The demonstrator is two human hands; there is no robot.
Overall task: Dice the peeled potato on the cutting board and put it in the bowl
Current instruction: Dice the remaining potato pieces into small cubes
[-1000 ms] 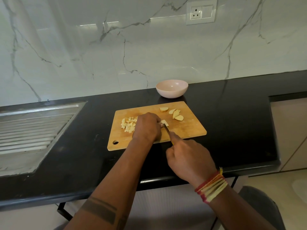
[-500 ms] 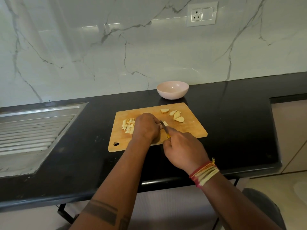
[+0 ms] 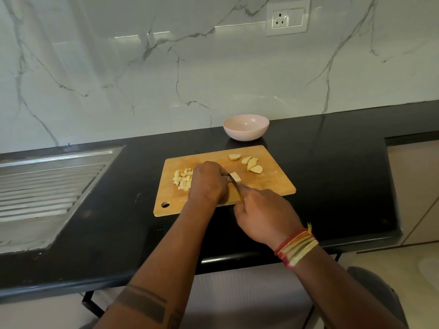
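Hands mid-frame: our left hand (image 3: 207, 181) pins a potato piece (image 3: 235, 177) on the cutting board (image 3: 268, 181); our right hand (image 3: 263, 213) grips the knife (image 3: 234, 184). Blade near fingertips risks a cut. Bowl (image 3: 246, 127) waits above.

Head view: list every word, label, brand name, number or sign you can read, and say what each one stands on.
None: no readable text shows anywhere in this view.
The wall socket plate shows only pin holes and a blank switch, no lettering.
The pink bowl, the cutting board and the knife carry no visible print.
The forearm tattoo is plain dark bands, not letters.
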